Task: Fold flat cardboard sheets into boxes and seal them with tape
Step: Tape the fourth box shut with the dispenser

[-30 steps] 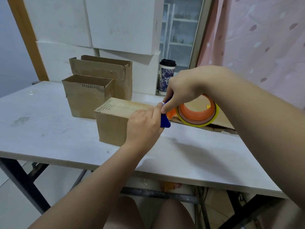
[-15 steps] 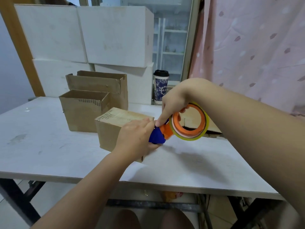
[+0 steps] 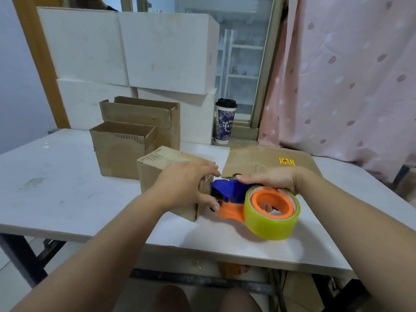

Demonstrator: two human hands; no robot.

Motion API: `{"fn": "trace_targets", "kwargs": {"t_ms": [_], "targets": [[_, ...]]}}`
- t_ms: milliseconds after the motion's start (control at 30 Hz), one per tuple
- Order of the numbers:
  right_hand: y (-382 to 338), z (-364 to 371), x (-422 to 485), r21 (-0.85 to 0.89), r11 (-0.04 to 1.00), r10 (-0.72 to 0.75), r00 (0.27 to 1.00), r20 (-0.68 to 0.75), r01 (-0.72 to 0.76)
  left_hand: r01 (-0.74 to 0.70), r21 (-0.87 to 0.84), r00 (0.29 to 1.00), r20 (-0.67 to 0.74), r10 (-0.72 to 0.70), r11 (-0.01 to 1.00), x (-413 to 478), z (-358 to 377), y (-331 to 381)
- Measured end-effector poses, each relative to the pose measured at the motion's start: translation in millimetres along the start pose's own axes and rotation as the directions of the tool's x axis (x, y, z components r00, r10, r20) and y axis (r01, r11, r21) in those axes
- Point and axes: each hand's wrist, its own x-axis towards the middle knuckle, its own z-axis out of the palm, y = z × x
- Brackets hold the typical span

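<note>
my left hand (image 3: 186, 188) clamps the near corner of the closed box (image 3: 155, 176), fingers draped over the top and thumb on the side face, so it won't slide on the table (image 3: 67, 194). my right hand (image 3: 272, 179) is wrapped round the tape dispenser (image 3: 231, 194), a finger showing through the roll (image 3: 270, 226). its blue head meets the box's end, i judge to finish the seal. a flat cardboard sheet (image 3: 258, 161) waits behind.

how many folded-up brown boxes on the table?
3: near box held by the left hand, open box behind it, taller box at the back. The flat sheet at right isn't counted.
</note>
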Motion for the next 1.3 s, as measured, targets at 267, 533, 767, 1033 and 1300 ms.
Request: {"fn": "trace_targets", "kwargs": {"t_ms": [267, 533, 767, 1033, 1300], "targets": [[29, 16, 11, 0.248, 0.95, -0.157, 0.977, -0.145, 0.189, -0.003, -0.017, 0.999, 0.033, 0.004, 1.0, 2, -6, -4], [39, 13, 10, 0.369, 0.926, -0.062, 0.996, -0.069, 0.083, -0.026, -0.083, 1.0, -0.005, 0.026, 0.996, 5, -1, -10], [45, 26, 1, 0.332, 0.943, 0.021, 0.999, 0.024, -0.028, -0.011, -0.043, 0.995, -0.104, 0.006, 0.999, 1, 6, -10], [50, 27, -7, 0.348, 0.936, 0.043, 0.999, 0.02, -0.047, 0.009, 0.141, 0.981, -0.195, 0.019, 0.99, 0, 20, -5], [48, 28, -19, 0.427, 0.902, -0.027, 0.994, -0.108, 0.071, 0.049, 0.075, 0.991, -0.124, -0.04, 0.996, 3, 18, -8]]}}
